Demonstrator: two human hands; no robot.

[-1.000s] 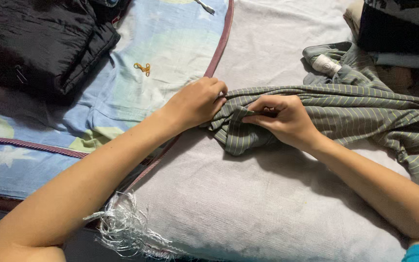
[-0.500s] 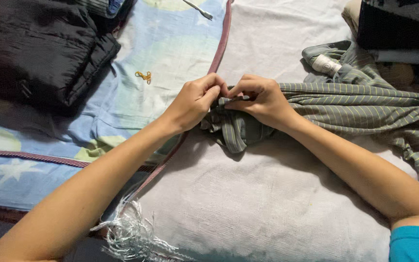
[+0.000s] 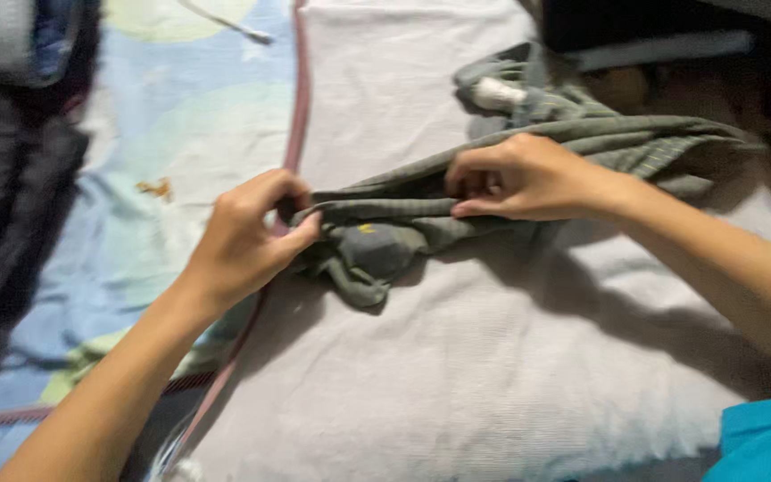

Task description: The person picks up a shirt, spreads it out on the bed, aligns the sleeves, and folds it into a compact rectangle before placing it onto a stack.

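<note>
The striped garment (image 3: 421, 223) lies bunched on a white cloth (image 3: 457, 375), stretched between both hands, with its far end trailing toward dark items (image 3: 653, 27) at the upper right. One end is pinched in the left hand (image 3: 247, 236), thumb against curled fingers, just over the maroon piping (image 3: 296, 116) that borders the blue patterned sheet (image 3: 162, 134). The middle is clamped in the closed right hand (image 3: 519, 177). A loose fold hangs crumpled below the taut edge. The frame is blurred, so finer detail cannot be confirmed. The edge is judged best kept taut and level between the two grips, and the hanging fold shaken out before the fabric is laid flat. A black garment (image 3: 11, 205) lies well apart at the left.
</note>
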